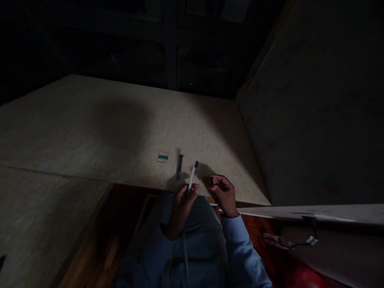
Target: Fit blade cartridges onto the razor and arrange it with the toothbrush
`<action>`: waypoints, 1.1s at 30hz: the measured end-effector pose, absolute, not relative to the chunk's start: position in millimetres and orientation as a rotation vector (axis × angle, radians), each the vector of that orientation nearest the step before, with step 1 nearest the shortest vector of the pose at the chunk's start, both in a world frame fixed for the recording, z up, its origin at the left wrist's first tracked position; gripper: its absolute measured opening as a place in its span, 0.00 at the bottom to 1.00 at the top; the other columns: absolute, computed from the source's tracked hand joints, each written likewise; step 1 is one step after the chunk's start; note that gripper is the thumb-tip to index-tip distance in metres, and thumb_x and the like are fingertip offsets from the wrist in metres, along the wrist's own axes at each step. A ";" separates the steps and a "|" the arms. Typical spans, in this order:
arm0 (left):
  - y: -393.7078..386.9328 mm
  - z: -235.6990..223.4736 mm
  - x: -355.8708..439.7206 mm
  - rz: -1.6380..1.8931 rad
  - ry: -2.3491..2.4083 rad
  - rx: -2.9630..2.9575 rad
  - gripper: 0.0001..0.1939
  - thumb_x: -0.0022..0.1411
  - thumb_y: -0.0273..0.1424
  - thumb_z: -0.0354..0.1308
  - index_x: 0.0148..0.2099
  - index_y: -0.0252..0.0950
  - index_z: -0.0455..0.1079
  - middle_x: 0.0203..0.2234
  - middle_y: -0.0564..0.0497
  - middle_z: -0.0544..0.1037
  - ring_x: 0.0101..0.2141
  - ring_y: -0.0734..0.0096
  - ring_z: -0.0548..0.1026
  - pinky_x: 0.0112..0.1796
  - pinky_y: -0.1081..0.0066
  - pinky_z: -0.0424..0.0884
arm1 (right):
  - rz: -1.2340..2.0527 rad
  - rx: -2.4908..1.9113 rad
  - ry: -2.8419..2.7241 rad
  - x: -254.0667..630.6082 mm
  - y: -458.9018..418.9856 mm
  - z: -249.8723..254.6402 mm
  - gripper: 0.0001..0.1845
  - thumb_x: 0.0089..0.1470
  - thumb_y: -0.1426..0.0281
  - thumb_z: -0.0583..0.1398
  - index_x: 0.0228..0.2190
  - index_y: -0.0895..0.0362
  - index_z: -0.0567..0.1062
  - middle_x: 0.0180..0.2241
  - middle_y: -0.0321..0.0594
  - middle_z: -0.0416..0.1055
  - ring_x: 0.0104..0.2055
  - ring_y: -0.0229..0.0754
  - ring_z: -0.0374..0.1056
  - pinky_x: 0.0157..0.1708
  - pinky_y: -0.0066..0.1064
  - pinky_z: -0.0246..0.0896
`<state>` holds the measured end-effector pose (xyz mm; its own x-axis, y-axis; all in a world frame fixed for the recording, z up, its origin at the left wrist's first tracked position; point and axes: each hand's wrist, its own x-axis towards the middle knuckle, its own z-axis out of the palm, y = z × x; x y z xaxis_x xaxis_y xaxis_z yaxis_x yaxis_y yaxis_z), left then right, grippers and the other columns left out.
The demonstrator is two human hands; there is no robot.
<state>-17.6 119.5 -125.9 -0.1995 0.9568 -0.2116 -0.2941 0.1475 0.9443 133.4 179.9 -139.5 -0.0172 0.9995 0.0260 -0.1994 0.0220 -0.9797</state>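
Note:
My left hand (183,204) is closed around the lower part of a white toothbrush (192,176). Its dark bristle head points up and away from me, over the tabletop. To the right, apart from the brush, my right hand (223,194) pinches a small black piece (211,181) between thumb and fingers; it looks like a cap, but the dim light hides its exact kind. Just beyond my left hand a dark razor (179,167) lies on the table, head toward the back. Left of the razor sits a small clear case (163,157) with a teal-and-dark strip inside.
The pale, veined tabletop (126,132) spreads out before me, with a second pale surface (36,216) at the lower left. A tall dark panel (315,112) borders the right side. Below it at the lower right hangs a cable with a white tag (312,240).

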 end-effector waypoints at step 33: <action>155.4 -111.0 -11.8 1.157 1.056 0.495 0.31 0.40 0.55 0.71 0.30 0.33 0.66 0.13 0.62 0.54 0.14 0.86 0.47 0.17 0.78 0.41 | 1.131 -1.005 -1.228 127.0 175.3 -140.1 0.12 0.57 0.60 0.65 0.37 0.56 0.78 0.28 0.37 0.72 0.30 0.36 0.68 0.31 0.28 0.64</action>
